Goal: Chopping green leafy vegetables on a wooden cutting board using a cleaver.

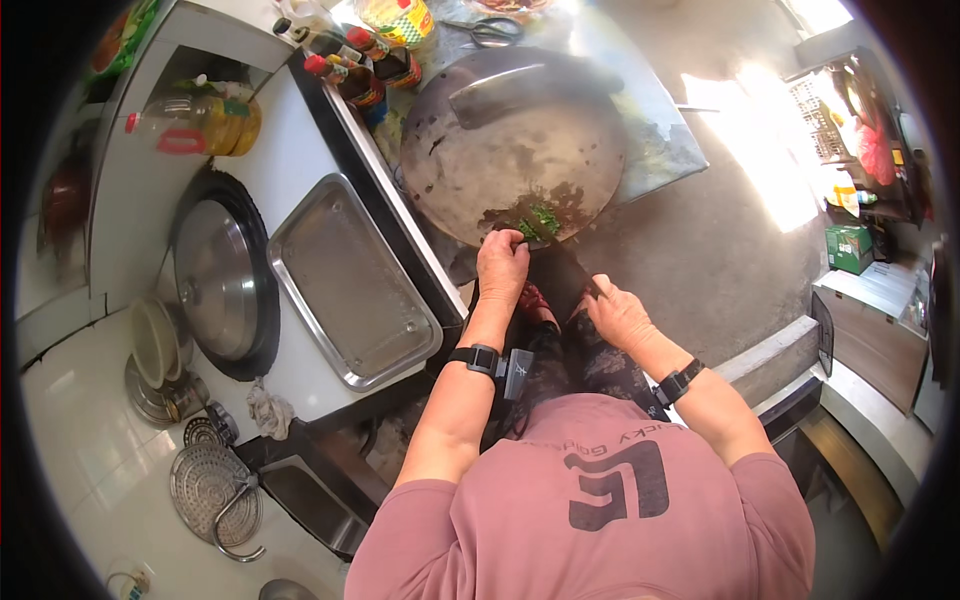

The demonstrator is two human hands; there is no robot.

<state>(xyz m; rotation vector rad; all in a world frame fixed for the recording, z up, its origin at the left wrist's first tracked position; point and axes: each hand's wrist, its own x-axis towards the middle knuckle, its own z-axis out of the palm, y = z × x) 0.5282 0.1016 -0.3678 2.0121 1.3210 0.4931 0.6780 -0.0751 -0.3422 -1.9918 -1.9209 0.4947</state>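
Note:
My right hand (619, 311) grips the handle of a knife (574, 262). Its dark blade slants up and left into a small heap of chopped green herbs (538, 222). Close by on the left, my left hand (504, 266) has its fingers curled together at the edge of the herbs; whether they pinch anything is hidden. The herbs lie on a damp, dark patch near the close edge of a large round chopping board (517, 157). Farther back on the board rests a broad flat blade (495, 96), seemingly a cleaver.
Sauce bottles (367, 71) and scissors (491, 31) stand or lie behind the board on the covered table (660, 150). Left, a counter holds a metal tray (352, 281), a domed lid (214, 277) over a wok and an oil jug (217, 124). A rag (270, 409) lies nearer the sink (311, 499).

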